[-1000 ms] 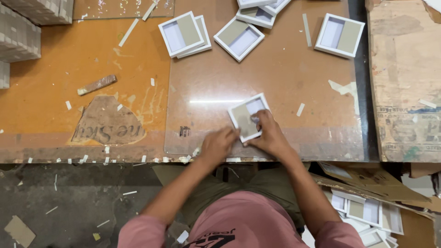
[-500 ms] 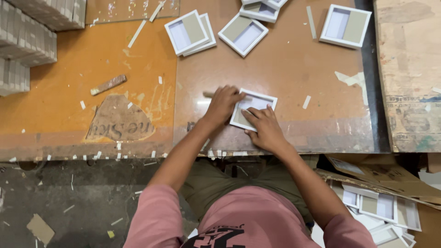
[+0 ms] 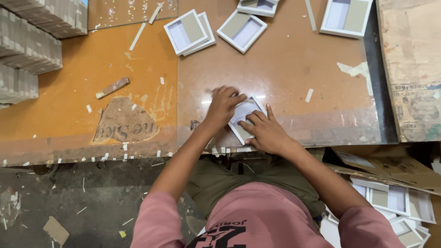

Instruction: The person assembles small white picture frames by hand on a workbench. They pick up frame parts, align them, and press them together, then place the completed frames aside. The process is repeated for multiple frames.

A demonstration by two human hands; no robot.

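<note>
A small white square box tray [image 3: 243, 112] lies on the brown table [image 3: 285, 78] near its front edge. My left hand [image 3: 223, 106] rests over the tray's left side with its fingers curled on the rim. My right hand [image 3: 265, 132] presses on the tray's lower right part, fingers spread flat. Both hands cover much of the tray.
Several similar white trays with grey and pale panels [image 3: 190, 31] [image 3: 242, 30] [image 3: 347, 16] lie at the far side of the table. Stacks of grey board [image 3: 32, 41] stand at the far left. A wooden strip [image 3: 113, 87] lies on the orange surface. More trays [image 3: 395, 200] sit low at the right.
The tray has turned on the table under my hands, from square-on to tilted. My left hand has moved onto its left rim; my right hand stays on its lower right.
</note>
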